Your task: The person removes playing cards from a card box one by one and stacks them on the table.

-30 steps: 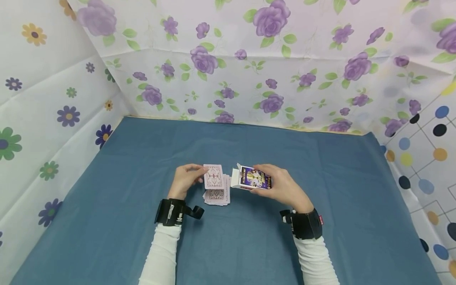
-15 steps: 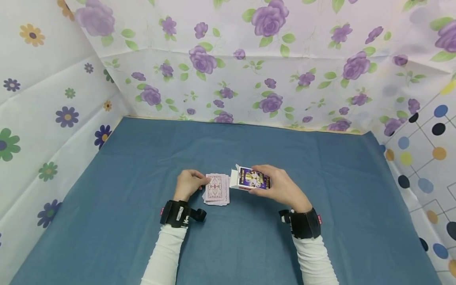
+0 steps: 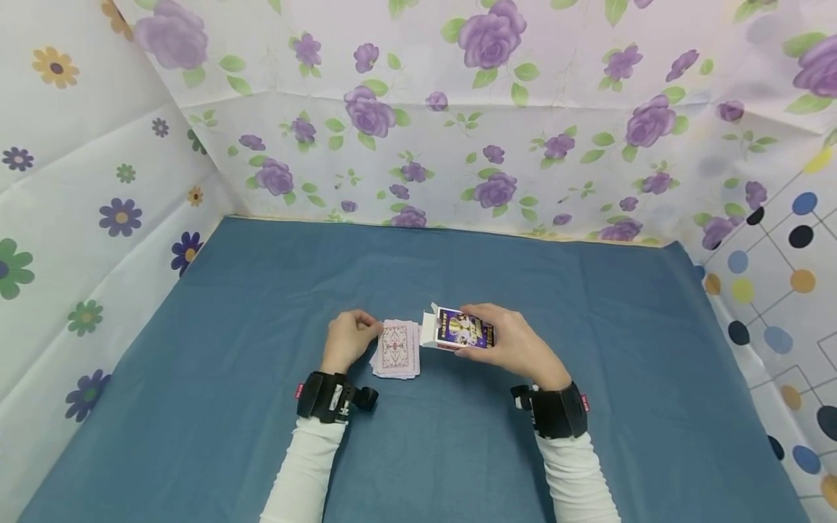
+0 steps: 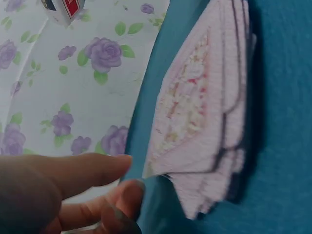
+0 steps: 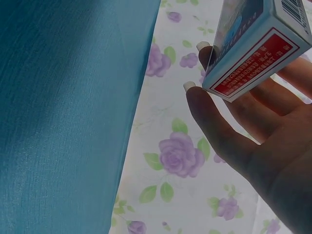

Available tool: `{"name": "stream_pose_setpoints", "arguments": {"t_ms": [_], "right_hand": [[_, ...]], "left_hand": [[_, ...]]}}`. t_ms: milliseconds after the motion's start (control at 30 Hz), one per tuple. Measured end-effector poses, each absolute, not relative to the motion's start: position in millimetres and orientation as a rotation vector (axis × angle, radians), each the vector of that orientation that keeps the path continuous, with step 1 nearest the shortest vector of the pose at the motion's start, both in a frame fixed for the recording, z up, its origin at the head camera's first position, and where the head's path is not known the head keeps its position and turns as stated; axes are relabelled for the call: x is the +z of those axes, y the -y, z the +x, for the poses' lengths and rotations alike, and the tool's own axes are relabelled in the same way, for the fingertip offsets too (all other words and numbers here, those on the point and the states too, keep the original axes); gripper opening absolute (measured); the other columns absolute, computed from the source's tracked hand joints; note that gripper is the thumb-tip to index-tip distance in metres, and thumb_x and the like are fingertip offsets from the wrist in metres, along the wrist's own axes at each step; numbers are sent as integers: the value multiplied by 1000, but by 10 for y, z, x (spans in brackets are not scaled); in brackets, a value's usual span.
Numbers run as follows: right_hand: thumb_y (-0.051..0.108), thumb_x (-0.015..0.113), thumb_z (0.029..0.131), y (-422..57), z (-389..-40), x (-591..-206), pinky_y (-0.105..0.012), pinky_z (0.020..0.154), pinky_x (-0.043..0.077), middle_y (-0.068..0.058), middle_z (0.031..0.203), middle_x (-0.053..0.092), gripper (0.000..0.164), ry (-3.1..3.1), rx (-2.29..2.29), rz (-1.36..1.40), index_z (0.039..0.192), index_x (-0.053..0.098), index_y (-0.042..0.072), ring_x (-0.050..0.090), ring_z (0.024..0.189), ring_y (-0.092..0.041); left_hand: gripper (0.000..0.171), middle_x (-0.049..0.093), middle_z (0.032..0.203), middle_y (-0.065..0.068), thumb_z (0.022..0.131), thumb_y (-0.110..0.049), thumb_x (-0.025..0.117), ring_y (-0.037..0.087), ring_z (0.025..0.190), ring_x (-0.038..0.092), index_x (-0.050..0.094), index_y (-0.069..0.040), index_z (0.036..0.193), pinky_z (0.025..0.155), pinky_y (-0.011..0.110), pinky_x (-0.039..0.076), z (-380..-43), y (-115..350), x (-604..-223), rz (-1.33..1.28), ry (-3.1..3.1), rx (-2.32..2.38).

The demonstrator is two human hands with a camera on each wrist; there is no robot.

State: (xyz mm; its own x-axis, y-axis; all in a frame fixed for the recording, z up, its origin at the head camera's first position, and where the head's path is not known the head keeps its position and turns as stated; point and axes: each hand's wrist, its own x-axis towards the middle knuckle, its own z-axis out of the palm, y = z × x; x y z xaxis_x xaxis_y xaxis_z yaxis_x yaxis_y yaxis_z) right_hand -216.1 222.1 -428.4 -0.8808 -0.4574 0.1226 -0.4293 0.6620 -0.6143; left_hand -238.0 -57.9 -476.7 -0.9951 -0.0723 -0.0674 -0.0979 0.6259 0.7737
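Observation:
A stack of playing cards (image 3: 399, 350), patterned red-on-white backs up, lies on the blue cloth; its edges are uneven. Beside its upper left corner is my left hand (image 3: 349, 340), with thumb and fingertips close together. In the left wrist view a small gap shows between these fingertips (image 4: 119, 165) and the corner of the top card (image 4: 187, 107). My right hand (image 3: 519, 341) grips a purple and white card box (image 3: 466, 328) by its right end, above the cloth. The box's white flaps stand open toward the stack. Its red-labelled end (image 5: 258, 63) shows in the right wrist view.
A blue cloth (image 3: 588, 305) covers the table. Behind it hangs a white sheet with purple roses (image 3: 497, 189), and patterned sheets stand at both sides. Black camera straps (image 3: 323, 396) are worn on both wrists.
The left hand brought a card down onto the stack, lining it up, and then let go of it. The right hand and the box have hardly moved.

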Motion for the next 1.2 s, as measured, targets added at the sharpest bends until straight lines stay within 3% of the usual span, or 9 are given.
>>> {"name": "stream_pose_setpoints", "arguments": {"t_ms": [267,367,567,733,933,1200], "right_hand": [[32,80,80,-2181,-2154,-4314,-35,82,50,-12,130,61,64,-2812,-1005,-785,134,56,6,60,104,-21],[31,79,81,-2167,-2150,-4315,-34,81,50,-12,130,61,64,-2805,-1011,-801,135,56,6,60,104,-20],[29,81,79,-2119,-2110,-4268,-36,82,51,-11,130,61,63,-2807,-1034,-847,133,57,7,60,106,-22],[29,82,78,-2083,-2076,-4230,-38,83,51,-11,130,61,62,-2818,-1033,-868,132,59,9,59,110,-24],[28,82,78,-2087,-2086,-4232,-39,84,50,-11,130,61,62,-2834,-1027,-886,132,59,9,59,112,-25],[29,81,79,-2096,-2100,-4221,-40,85,49,-11,131,60,62,-2841,-1016,-901,133,58,8,59,114,-26]], "left_hand": [[17,67,81,15,95,-21,63,14,58,47,72,-11,105,55,26,36,-2299,455,-4508,476,-2691,1557],[15,64,77,9,95,-24,63,14,59,48,73,-14,102,56,25,37,-2245,359,-4416,612,-2617,1532],[15,52,61,-1,92,-23,67,10,51,43,70,-12,82,52,23,33,-2168,191,-4400,480,-2682,1405],[16,38,54,-3,90,-9,64,10,46,33,67,-8,74,49,23,27,-2144,151,-4405,368,-2595,1386],[12,40,57,-1,88,-5,65,11,49,35,68,-1,77,49,23,31,-2156,173,-4385,281,-2374,1600],[17,42,59,-1,90,-12,68,12,49,37,64,-3,77,49,25,33,-2180,216,-4376,304,-2300,1654]]}}
